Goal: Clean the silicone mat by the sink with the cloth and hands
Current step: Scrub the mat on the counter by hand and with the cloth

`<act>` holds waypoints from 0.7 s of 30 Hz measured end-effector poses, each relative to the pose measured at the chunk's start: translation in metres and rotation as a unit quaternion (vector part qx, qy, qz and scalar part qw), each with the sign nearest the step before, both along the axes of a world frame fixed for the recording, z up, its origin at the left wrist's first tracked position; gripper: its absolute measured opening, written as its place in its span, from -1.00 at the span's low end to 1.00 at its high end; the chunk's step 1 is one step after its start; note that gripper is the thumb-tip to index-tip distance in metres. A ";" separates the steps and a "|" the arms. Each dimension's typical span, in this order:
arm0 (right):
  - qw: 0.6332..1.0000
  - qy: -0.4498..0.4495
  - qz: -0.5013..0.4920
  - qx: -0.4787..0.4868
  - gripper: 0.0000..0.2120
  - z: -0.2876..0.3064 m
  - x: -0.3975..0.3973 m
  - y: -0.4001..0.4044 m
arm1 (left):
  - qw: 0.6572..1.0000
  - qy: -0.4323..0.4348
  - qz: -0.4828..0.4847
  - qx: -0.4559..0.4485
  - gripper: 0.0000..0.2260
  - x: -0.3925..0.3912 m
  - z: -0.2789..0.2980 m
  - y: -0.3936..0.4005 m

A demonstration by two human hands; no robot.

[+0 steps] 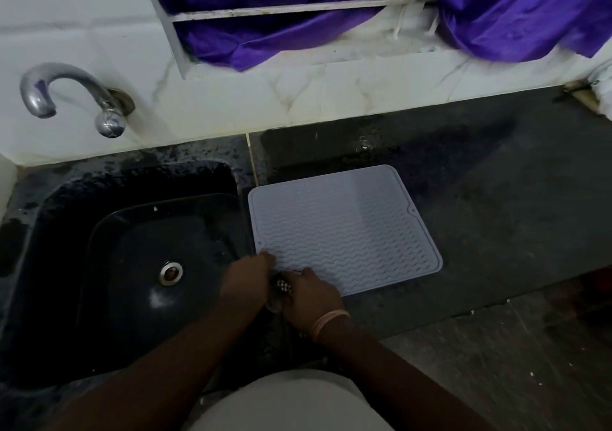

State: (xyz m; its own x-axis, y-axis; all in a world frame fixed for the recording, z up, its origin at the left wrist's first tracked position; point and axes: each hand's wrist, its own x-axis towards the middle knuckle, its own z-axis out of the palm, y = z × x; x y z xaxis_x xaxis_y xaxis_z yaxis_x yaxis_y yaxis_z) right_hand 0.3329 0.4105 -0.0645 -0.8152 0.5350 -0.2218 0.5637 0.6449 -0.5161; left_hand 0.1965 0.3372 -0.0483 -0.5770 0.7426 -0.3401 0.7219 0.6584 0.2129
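Your left hand rests at the near-left corner of the silicone mat, fingertips on its edge; whether they pinch the edge or merely touch it cannot be told. Your right hand, a pale band at its wrist, lies with its fingers on the mat's near edge, curled against a small dark checked cloth wedged between the two hands. The grey mat, ribbed with wavy lines, lies flat on the dark counter, spreading toward 1 o'clock from your hands, just beside the black sink. The sink's drain sits at 9 o'clock from your hands. A chrome tap juts from the white tiled wall at 11 o'clock. Purple fabric hangs at 12 o'clock.
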 end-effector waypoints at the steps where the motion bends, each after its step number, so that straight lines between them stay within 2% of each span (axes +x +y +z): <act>1: 1.000 -0.006 -0.016 0.011 -0.67 -0.001 0.002 0.005 | 1.000 0.011 -0.005 -0.007 -0.76 0.000 0.000 0.002; 5: 0.993 -0.021 -0.112 0.031 -0.70 -0.003 0.023 0.033 | 0.999 0.029 -0.022 -0.009 -0.74 0.000 -0.005 0.001; 8: 0.988 -0.041 -0.141 0.053 -0.75 0.000 0.036 0.039 | 0.999 0.042 -0.025 0.001 -0.72 -0.001 -0.009 0.001; 12: 0.993 -0.056 -0.083 0.065 -0.75 0.006 0.016 0.016 | 0.996 0.079 -0.041 -0.027 -0.79 0.002 -0.008 0.003; 16: 0.999 -0.031 0.029 -0.008 -0.68 0.018 -0.008 -0.013 | 0.994 0.107 -0.035 -0.014 -0.85 0.004 -0.006 0.005; 19: 0.999 -0.013 0.021 -0.026 -0.66 0.020 -0.005 -0.006 | 0.993 0.113 -0.029 -0.010 -0.86 0.005 -0.007 0.005; 21: 1.000 -0.015 0.016 0.002 -0.67 0.015 0.002 0.002 | 0.993 0.116 -0.024 -0.011 -0.88 0.007 -0.008 0.007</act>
